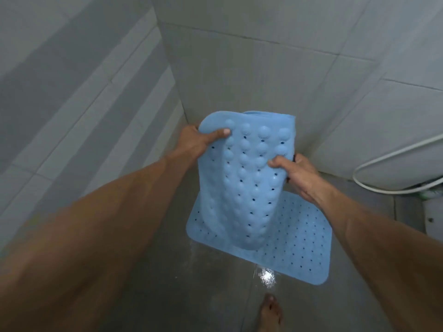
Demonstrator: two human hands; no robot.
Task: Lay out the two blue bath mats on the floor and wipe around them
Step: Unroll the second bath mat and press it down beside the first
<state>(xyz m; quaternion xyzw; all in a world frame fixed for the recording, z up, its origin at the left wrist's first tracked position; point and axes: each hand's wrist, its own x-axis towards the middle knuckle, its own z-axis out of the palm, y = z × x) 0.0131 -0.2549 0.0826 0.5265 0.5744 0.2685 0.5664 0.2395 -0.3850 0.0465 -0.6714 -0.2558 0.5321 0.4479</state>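
Two blue bath mats are in view. One mat (299, 243) lies flat on the wet grey floor (191, 283) in the lower centre-right of the frame, its small drain holes facing up. The second mat (249, 178) hangs in the air at the centre of the frame, in front of and partly covering the flat one, with its suction-cup underside toward the camera and its top edge curled over.

Two hands hold the hanging mat. The left hand (196, 142) clasps its upper left edge, thumb laid across the suction cups, fingers hidden behind. The right hand (297, 173) pinches its right edge lower down, thumb on the front, fingers behind; a small dark item beside this hand is too hidden to identify.

One bare foot (271, 312) stands on the floor at the bottom centre. Tiled walls (72, 92) meet in a corner behind the mats. One white hose (388, 154) loops along the wall at the right edge.
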